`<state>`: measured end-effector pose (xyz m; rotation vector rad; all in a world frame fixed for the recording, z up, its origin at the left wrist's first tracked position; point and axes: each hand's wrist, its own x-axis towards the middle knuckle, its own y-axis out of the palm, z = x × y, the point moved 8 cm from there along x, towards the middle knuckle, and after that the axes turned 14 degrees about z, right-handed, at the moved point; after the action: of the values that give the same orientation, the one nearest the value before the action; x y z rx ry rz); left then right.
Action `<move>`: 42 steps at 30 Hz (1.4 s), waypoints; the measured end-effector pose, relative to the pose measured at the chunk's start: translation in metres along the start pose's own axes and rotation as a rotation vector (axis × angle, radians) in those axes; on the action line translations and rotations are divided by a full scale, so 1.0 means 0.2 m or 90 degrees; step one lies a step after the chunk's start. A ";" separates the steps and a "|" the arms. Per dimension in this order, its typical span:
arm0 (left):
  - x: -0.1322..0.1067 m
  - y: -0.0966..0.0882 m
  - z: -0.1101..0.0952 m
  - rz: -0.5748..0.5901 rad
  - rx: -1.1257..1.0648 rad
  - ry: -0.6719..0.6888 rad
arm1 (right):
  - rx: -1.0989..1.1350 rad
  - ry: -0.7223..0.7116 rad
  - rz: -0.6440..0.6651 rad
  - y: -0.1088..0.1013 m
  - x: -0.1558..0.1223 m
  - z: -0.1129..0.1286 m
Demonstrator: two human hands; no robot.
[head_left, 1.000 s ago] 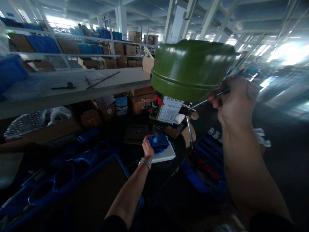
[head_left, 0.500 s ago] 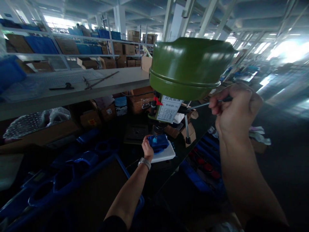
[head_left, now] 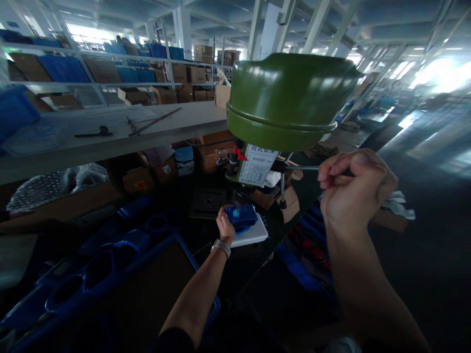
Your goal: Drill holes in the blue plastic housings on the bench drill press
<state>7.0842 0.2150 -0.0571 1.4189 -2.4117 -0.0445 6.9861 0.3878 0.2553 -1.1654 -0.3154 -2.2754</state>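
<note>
A drill press with a green cover (head_left: 287,100) stands in the middle of the view. Under its chuck (head_left: 243,194) lies a blue plastic part (head_left: 246,218), resting on a white block (head_left: 253,234). My left hand (head_left: 225,226), with a watch on the wrist, grips the blue part at its left side. My right hand (head_left: 355,189) is closed round the end of the feed lever (head_left: 303,168) on the press's right side. Another lever arm (head_left: 283,193) hangs down from the same hub. The drill tip is hard to make out against the blue part.
Blue plastic parts (head_left: 125,245) and a blue-rimmed tray (head_left: 187,252) lie at lower left. A shelf (head_left: 198,115) with metal tools runs behind. Blue crates (head_left: 298,264) with red items stand below right. Cardboard boxes (head_left: 167,171) sit under the shelf.
My right hand has moved down with the feed lever, and the lever arms have turned a little. My left hand and the blue part stay in place.
</note>
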 end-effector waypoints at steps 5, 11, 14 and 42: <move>0.00 0.00 0.00 -0.001 0.003 0.006 | 0.050 -0.047 0.010 0.02 -0.07 0.01; -0.01 -0.01 0.00 -0.004 0.009 0.005 | 0.079 -0.109 -0.027 0.02 -0.15 -0.01; -0.01 -0.01 0.00 -0.003 0.007 0.000 | 0.077 -0.117 -0.047 0.01 -0.18 -0.02; -0.04 0.00 0.03 -0.016 -0.007 -0.012 | 0.048 -0.217 -0.099 -0.01 -0.35 -0.14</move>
<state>7.0862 0.2198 -0.0650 1.4504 -2.4051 -0.0781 6.9995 0.4034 0.1827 -1.5350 -0.6358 -2.1658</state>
